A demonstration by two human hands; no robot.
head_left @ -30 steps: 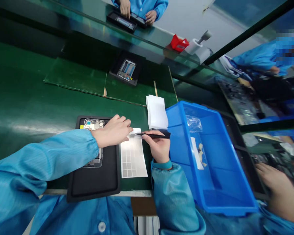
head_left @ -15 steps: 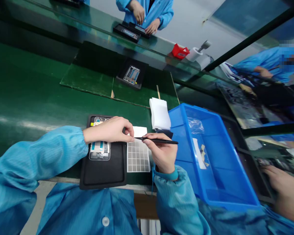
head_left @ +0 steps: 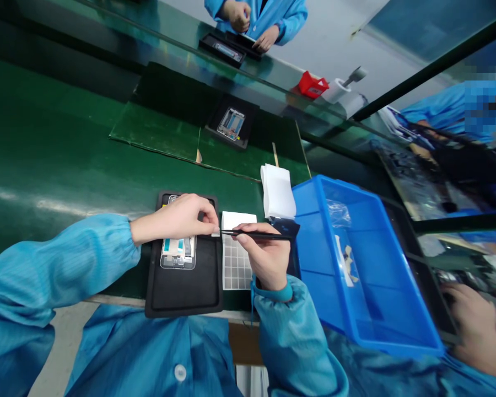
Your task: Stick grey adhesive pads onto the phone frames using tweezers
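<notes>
My right hand (head_left: 268,256) is closed around black tweezers (head_left: 264,235), held nearly level with their tips pointing left. Those tips meet a small pale square sticker (head_left: 215,234) at the fingertips of my left hand (head_left: 186,218), whose thumb and forefinger are pinched together on it. Under my left hand a phone frame (head_left: 178,255) with metal and blue parts lies in a black tray (head_left: 184,295), its middle partly covered. Beside the tray is a white sheet (head_left: 236,267) of grey squares, partly hidden by my right hand and the tweezers.
On the right stands a blue bin (head_left: 380,264) with plastic film and paper scraps inside. White folded paper (head_left: 278,193) lies against its left side. Further back, another phone frame (head_left: 231,124) rests in a tray. Co-workers sit across and to the right.
Both hands have shifted left from over the sheet to the tray's right edge. A small pale sticker now shows between my left fingertips and the tweezers. The whole view has moved slightly.
</notes>
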